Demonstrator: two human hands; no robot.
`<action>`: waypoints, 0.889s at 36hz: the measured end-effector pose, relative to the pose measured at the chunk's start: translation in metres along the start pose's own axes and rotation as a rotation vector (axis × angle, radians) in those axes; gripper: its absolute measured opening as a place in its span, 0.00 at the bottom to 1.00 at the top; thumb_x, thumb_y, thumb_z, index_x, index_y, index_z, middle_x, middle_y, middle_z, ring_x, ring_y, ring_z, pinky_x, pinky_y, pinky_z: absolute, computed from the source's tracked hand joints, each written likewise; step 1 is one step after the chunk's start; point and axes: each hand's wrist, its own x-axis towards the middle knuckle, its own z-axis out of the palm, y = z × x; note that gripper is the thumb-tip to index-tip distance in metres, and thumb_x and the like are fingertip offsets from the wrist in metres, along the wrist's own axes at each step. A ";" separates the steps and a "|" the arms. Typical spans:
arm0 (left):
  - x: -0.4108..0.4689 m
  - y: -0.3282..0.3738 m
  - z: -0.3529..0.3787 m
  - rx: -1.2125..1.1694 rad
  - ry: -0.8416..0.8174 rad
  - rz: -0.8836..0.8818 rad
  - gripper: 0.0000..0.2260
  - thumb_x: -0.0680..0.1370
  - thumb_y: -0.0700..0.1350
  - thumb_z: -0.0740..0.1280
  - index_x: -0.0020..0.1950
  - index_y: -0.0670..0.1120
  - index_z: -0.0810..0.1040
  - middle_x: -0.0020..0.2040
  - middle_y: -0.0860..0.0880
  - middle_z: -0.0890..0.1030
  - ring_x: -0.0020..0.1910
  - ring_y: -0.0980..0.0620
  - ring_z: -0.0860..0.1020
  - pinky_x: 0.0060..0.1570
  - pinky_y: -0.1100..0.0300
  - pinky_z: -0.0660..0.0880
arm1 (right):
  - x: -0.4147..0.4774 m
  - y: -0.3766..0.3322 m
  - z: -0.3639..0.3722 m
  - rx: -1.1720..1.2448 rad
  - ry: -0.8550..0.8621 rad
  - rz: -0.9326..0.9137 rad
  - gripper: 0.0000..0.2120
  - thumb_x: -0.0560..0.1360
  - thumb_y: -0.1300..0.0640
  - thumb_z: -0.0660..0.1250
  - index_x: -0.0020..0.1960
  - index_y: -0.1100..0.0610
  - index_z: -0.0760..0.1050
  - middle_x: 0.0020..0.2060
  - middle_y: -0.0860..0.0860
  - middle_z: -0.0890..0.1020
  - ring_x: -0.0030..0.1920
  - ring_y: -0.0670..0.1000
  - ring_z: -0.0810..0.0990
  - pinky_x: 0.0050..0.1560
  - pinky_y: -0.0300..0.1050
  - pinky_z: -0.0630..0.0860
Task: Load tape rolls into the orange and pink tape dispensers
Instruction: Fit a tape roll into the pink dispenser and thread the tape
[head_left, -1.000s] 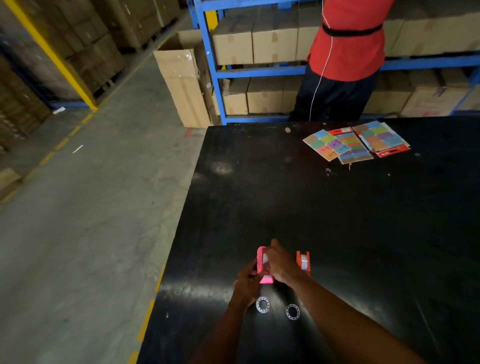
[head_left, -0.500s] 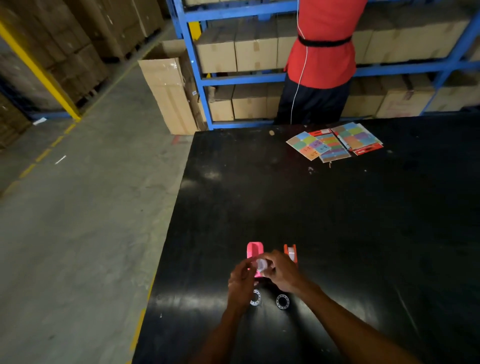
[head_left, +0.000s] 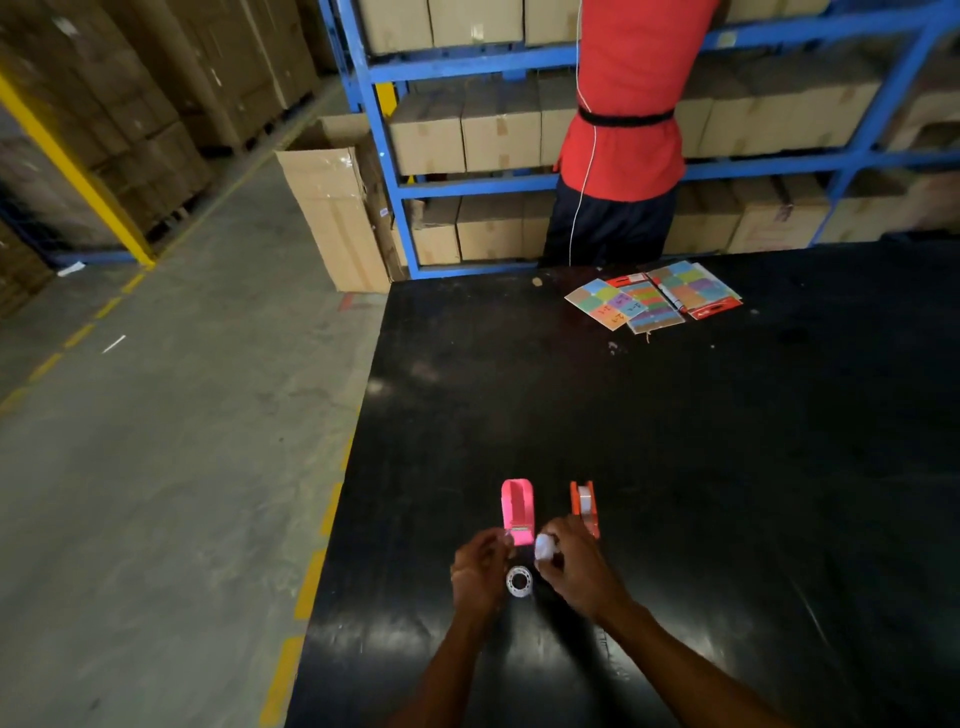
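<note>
The pink dispenser (head_left: 518, 508) stands on the black table (head_left: 675, 441) with its cradle empty. To its right, the orange dispenser (head_left: 584, 505) holds a white roll. My right hand (head_left: 574, 569) is shut on a small white tape roll (head_left: 544, 546) just in front of the pink dispenser's near end. My left hand (head_left: 478, 571) is pinched beside that end; a pale bit at its fingertips looks like the tape's loose end. A white plastic ring (head_left: 519, 582) lies on the table between my hands.
Coloured sticky-note cards (head_left: 654, 296) lie at the table's far edge. A person in a red top (head_left: 623, 130) stands behind it, before blue shelving (head_left: 395, 171) full of cartons. The table's left edge drops to the concrete floor (head_left: 182, 441).
My hands came off the pink dispenser with the white roll, held it together, then drew apart. The right hand keeps the roll. One of the two rings is now hidden.
</note>
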 end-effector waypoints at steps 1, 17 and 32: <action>0.001 0.000 -0.005 -0.013 0.008 -0.010 0.02 0.76 0.36 0.71 0.45 0.41 0.83 0.43 0.38 0.86 0.41 0.48 0.82 0.44 0.54 0.80 | -0.005 0.005 0.003 0.009 -0.007 0.005 0.11 0.69 0.59 0.69 0.44 0.47 0.70 0.44 0.50 0.75 0.44 0.47 0.76 0.46 0.43 0.76; 0.014 -0.011 -0.043 -0.034 -0.132 -0.171 0.04 0.78 0.38 0.68 0.50 0.46 0.81 0.42 0.43 0.83 0.30 0.53 0.82 0.36 0.60 0.80 | -0.033 0.027 0.056 -0.397 -0.163 0.192 0.36 0.67 0.30 0.66 0.64 0.54 0.73 0.64 0.53 0.76 0.63 0.53 0.75 0.64 0.47 0.70; 0.033 -0.005 -0.051 -0.081 -0.197 -0.224 0.04 0.77 0.41 0.69 0.51 0.46 0.81 0.45 0.42 0.84 0.36 0.50 0.83 0.43 0.55 0.79 | 0.000 0.006 0.074 -0.255 -0.146 0.070 0.25 0.72 0.54 0.68 0.69 0.51 0.68 0.68 0.53 0.69 0.66 0.52 0.70 0.67 0.44 0.66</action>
